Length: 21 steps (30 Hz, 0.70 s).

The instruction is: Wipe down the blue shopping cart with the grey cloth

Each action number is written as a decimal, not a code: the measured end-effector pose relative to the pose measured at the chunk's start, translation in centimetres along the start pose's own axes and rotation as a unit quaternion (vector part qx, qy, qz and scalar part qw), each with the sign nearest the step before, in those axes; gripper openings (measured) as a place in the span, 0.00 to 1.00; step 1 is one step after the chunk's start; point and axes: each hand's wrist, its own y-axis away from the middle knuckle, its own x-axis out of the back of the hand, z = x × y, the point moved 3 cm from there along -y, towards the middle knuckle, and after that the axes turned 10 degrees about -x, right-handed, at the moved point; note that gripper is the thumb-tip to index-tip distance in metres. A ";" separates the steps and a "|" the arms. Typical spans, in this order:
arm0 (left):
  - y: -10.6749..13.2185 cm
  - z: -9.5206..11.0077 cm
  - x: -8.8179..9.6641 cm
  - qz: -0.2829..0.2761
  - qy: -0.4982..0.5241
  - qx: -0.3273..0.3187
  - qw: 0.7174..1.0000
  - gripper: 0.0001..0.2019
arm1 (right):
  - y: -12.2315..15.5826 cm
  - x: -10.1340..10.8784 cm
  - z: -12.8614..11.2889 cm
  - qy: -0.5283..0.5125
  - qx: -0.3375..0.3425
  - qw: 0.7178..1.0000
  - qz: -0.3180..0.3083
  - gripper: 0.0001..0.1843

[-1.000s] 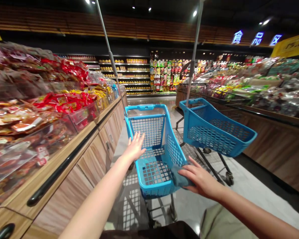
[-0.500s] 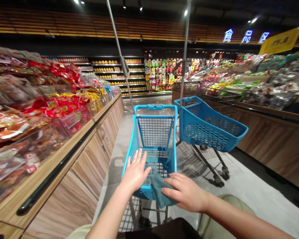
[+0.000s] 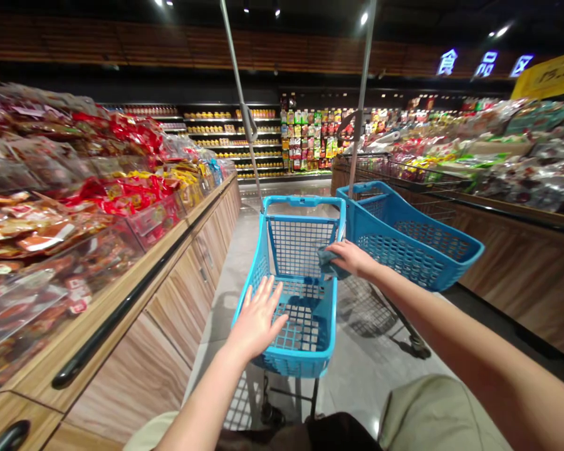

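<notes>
Straight ahead stands a blue plastic shopping cart (image 3: 291, 362) with a grid basket, its near end toward me. My right hand (image 3: 351, 257) grips a dark teal cloth (image 3: 329, 262) at the upper right side of the basket, close to the back grid panel. Part of the cloth hangs below the fingers, over the side rim. My left hand (image 3: 259, 321) is above the near left side of the basket with fingers spread, holding nothing. Whether its palm rests on the rim is hidden.
A second blue cart (image 3: 411, 244) stands to the right, close beside the first. A wooden counter (image 3: 164, 313) of packaged food with a black rail (image 3: 136, 307) runs along the left. Another food display (image 3: 521, 269) is on the right. Stocked shelves (image 3: 235, 141) line the back.
My right hand has moved the cloth from the cart's near rim up and away along its right side. My left hand has stayed over the left side. The view has shifted slightly.
</notes>
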 end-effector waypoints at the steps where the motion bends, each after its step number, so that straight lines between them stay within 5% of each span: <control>1: -0.1 -0.1 0.0 0.001 0.001 0.009 1.000 0.32 | -0.5 -0.2 0.0 -0.001 -0.025 1.000 0.017 0.16; 4: -0.2 -1.2 0.0 0.010 0.001 0.042 0.999 0.31 | 0.3 -1.2 -2.2 -0.024 -0.050 0.997 0.056 0.14; 13: 1.7 -6.5 0.8 0.047 -0.056 0.176 0.982 0.34 | 9.6 -4.1 -15.4 -0.123 0.097 0.987 0.030 0.18; 17: 2.2 -7.9 1.0 0.019 -0.046 0.162 0.986 0.37 | 8.6 -4.1 -15.3 -0.063 0.142 0.988 0.011 0.19; 21: 2.2 -8.9 0.8 -0.006 -0.034 0.112 0.993 0.39 | 4.7 -2.3 -11.1 -0.007 0.105 0.994 -0.013 0.15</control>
